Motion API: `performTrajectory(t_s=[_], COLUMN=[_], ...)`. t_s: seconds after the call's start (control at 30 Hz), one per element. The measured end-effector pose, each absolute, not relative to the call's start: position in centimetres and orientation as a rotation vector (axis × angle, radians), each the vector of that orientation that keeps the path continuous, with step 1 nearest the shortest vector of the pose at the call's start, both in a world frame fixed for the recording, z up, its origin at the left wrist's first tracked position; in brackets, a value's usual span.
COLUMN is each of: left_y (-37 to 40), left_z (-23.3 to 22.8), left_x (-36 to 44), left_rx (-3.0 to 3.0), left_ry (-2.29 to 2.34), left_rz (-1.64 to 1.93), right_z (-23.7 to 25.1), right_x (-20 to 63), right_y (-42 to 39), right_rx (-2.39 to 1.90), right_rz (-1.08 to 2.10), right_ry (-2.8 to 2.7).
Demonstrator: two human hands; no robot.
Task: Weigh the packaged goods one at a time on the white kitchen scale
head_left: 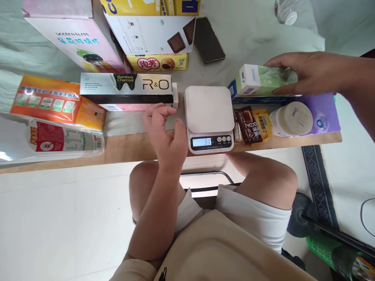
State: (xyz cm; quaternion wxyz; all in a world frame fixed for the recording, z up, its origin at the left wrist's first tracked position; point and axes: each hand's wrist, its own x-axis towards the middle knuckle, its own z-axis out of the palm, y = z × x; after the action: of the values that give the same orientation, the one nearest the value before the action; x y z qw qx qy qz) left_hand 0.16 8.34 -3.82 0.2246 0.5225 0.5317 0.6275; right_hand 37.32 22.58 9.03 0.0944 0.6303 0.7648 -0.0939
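- The right hand [295, 72], at about 2 o'clock from the kitchen scale [209, 117], has its fingers [275, 61] wrapped over the top and its thumb under the near edge of a pale green and white box [263, 80], gripping it by its right end.
- That green box sits just above a blue box [234, 93] and a purple pack [322, 115]; whether it touches them or is lifted clear cannot be told.
- The left hand [165, 134] rests at 9 o'clock from the scale, right beside it, fingers loosely curled and half open, holding nothing; its fingertips lie close to the pink box [140, 106] beneath the black and silver toothpaste box [125, 88].
- The scale stands near the front edge of the table [123, 150], its white plate bare and its display lit with digits.
- At 3 o'clock from the scale lie a brown cocoa snack pack [249, 125], a yellow pack [263, 123] and a white Dove jar [293, 119].
- At 12 o'clock lie a yellow biscuit box [158, 62] and a dark phone [209, 39].
- Far off at 9 o'clock lie an orange pack [52, 101] and a clear bottle with a red label [58, 140].
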Motion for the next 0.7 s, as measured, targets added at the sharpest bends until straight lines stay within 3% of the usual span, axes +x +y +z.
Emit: performTrajectory(t_s=[0.43, 0.57, 0.7], left_y=[7.8, 7.6, 7.5], left_z=[-3.6, -3.6, -3.3], left_x=[0.2, 0.0, -0.3], left_rx=[1.417, 1.409, 1.394], left_ry=[1.465, 1.494, 1.521], left_rz=[1.711, 1.73, 1.746], right_z=[8.1, 10.4, 11.4], right_x=[39.3, 32.5, 19.1], right_y=[24.0, 21.8, 19.3], right_rx=[1.691, 1.617, 1.363], right_rz=[-0.156, -0.048, -0.244], right_ry=[2.375, 2.666, 2.83])
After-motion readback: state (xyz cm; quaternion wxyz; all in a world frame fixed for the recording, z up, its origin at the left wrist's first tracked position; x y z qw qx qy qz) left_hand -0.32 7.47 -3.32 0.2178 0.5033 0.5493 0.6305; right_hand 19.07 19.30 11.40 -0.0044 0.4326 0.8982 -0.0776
